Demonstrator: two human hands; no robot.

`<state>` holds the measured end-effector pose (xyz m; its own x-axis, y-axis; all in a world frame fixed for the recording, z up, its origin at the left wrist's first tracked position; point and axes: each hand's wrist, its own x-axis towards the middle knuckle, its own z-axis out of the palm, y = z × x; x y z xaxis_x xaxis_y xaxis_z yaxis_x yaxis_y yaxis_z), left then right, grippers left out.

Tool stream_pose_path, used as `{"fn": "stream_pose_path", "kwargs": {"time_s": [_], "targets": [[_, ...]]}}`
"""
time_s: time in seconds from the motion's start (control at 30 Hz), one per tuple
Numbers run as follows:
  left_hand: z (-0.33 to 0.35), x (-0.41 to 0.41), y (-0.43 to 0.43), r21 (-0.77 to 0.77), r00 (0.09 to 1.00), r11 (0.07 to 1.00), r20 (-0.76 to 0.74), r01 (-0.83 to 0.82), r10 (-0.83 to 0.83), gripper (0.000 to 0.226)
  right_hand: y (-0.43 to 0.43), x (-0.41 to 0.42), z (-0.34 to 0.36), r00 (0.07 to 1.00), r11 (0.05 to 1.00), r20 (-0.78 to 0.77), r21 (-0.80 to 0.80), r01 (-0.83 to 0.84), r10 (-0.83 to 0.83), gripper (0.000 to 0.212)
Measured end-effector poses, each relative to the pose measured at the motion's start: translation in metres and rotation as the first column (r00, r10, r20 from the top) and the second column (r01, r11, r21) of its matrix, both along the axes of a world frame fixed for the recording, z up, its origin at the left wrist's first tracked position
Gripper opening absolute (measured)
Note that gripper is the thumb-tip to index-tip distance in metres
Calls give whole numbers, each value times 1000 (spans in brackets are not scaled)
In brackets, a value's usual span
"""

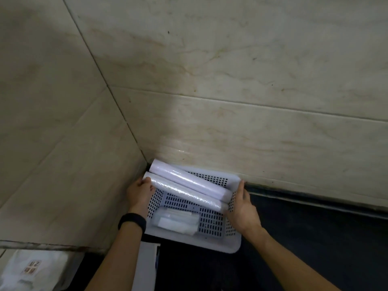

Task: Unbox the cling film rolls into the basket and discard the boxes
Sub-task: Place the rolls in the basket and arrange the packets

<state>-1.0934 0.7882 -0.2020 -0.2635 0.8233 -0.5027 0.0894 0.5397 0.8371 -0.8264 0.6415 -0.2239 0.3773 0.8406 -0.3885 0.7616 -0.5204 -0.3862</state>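
Observation:
A white perforated basket (212,225) sits on a dark counter, pushed into the corner of two tiled walls. Two cling film rolls lie side by side across its top, slanting from upper left to lower right: the far roll (189,179) and the near roll (184,192). My left hand (139,193) grips the basket's left rim beside the near roll's end. My right hand (243,208) grips the right rim by the rolls' other ends. Small clear-wrapped packets (178,222) lie on the basket's floor.
Beige marble-look tiles (231,80) form the wall behind and to the left. A white flat box or sheet (147,265) lies just in front of the basket. A white bag with printed marks (31,269) sits at the lower left. The dark counter (315,238) stretches right.

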Motion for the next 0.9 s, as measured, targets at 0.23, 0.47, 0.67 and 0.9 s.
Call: {"fn": "stream_pose_path", "kwargs": {"time_s": [0.23, 0.47, 0.67, 0.9], "targets": [[11, 3, -6, 54, 929, 974, -318, 219, -191, 30, 3, -9, 4, 996, 999, 92, -29, 16, -13, 107], [16, -4, -7, -34, 914, 956, -285, 293, -290, 27, 8, -13, -5, 990, 997, 132, -41, 63, -57, 95], [41, -1, -12, 1, 903, 916, -172, 400, -394, 34, -1, 3, 14, 987, 995, -130, -33, 90, -94, 103], [78, 20, -97, 314, 853, 810, -353, 495, -385, 39, -88, 18, 55, 987, 988, -150, 147, -38, 60, 72]]}}
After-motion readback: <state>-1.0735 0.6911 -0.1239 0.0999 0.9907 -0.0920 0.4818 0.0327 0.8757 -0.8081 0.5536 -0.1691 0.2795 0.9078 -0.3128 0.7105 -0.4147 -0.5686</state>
